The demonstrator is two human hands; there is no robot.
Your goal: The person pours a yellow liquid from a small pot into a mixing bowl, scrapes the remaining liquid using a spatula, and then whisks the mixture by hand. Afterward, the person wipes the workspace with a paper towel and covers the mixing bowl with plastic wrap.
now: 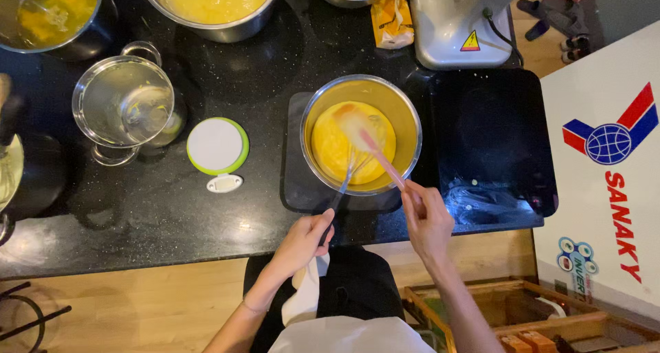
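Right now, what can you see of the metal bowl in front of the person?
The round, shiny metal mixing bowl stands upright on a dark square mat on the black speckled counter, near its front edge. It holds a smooth yellow batter pooled at the bottom, with a yellowish film on the inner wall. A metal whisk, held by the left hand, and a pink spatula, held by the right hand, both reach into it over the near rim.

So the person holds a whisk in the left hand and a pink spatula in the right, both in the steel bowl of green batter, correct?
Not quite: the batter is yellow, not green, as the head view shows. The rest stands: left hand holds the whisk, right hand the pink spatula, both in the steel bowl.
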